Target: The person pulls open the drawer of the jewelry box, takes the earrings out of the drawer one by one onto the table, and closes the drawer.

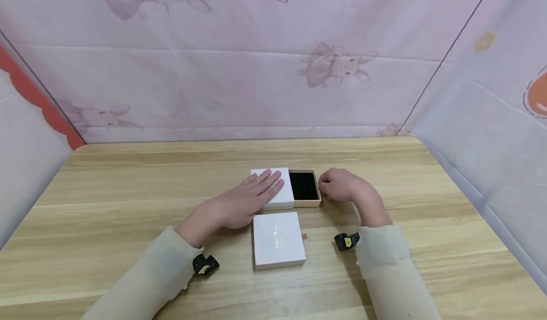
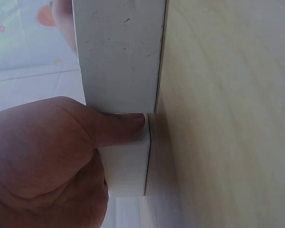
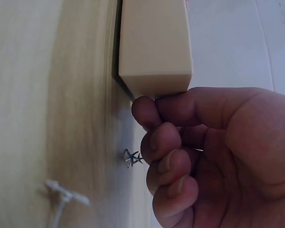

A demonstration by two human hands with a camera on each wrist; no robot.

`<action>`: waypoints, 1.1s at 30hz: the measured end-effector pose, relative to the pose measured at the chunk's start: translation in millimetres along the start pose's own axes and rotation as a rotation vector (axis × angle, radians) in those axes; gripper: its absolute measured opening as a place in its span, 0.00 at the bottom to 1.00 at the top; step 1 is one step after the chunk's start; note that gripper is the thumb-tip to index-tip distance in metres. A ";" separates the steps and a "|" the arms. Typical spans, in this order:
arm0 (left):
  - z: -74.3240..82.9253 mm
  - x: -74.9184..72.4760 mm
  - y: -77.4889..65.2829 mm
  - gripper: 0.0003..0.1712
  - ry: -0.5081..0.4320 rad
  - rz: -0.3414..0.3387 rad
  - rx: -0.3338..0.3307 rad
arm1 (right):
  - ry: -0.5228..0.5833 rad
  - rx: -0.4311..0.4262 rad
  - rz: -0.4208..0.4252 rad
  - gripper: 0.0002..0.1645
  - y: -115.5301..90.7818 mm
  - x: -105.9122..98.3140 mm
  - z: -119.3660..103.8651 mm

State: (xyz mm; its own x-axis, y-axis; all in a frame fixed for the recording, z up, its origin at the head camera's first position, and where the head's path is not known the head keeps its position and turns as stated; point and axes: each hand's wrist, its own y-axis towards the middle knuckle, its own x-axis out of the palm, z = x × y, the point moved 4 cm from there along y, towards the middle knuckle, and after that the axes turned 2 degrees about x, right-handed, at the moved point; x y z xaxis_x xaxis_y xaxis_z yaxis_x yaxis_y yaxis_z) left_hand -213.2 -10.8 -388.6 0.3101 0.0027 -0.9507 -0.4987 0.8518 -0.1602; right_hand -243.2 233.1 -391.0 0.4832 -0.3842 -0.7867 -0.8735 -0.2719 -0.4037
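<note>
A white drawer box lies flat with its tan inner tray (image 1: pixel 319 197) slid partway out to the right, showing a black lining (image 1: pixel 303 186). My left hand (image 1: pixel 241 201) rests on the white sleeve (image 1: pixel 288 194) with fingers spread and straight. In the left wrist view, its thumb (image 2: pixel 118 129) lies along the sleeve's near side. At the tray's right end, my right hand (image 1: pixel 340 185) has its fingers curled. The right wrist view has the thumb and forefinger pinching right at the tray's end wall (image 3: pixel 154 40); any pull tab there is hidden.
Just nearer to me lies a second white box (image 1: pixel 278 239), closed, with gold lettering and a small pinkish tab (image 1: pixel 305 237) on its right. In the right wrist view, a small dark star-shaped thing (image 3: pixel 132 158) and a blurred silvery piece (image 3: pixel 69 194) appear beside the hand. A printed curtain (image 1: pixel 239 87) hangs behind the wooden table (image 1: pixel 128 182).
</note>
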 end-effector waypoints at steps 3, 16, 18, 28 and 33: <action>-0.6 0.1 -0.2 0.37 0.001 -0.002 0.000 | -0.016 -0.004 0.008 0.18 0.8 -0.4 -0.6; 2.1 -3.3 -1.8 0.37 -0.009 -0.001 -0.003 | -0.010 -0.004 0.014 0.18 2.0 1.4 -2.7; 2.1 -2.9 -1.5 0.37 -0.007 -0.002 -0.002 | -0.010 -0.004 0.015 0.18 2.2 1.6 -2.8; 1.2 -2.5 -0.9 0.37 -0.004 0.000 -0.007 | -0.031 -0.011 0.033 0.18 3.3 0.6 -4.6; 1.5 -2.0 -0.8 0.37 -0.004 -0.006 -0.011 | -0.033 -0.011 0.039 0.17 4.0 1.4 -5.3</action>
State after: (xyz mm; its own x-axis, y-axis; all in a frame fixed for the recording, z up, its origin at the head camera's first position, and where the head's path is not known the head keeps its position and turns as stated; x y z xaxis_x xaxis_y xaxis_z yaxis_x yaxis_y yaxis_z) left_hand -212.3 -10.7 -386.2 0.3166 -0.0007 -0.9486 -0.5056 0.8460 -0.1694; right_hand -245.7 226.9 -391.2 0.4467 -0.3652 -0.8167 -0.8907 -0.2674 -0.3676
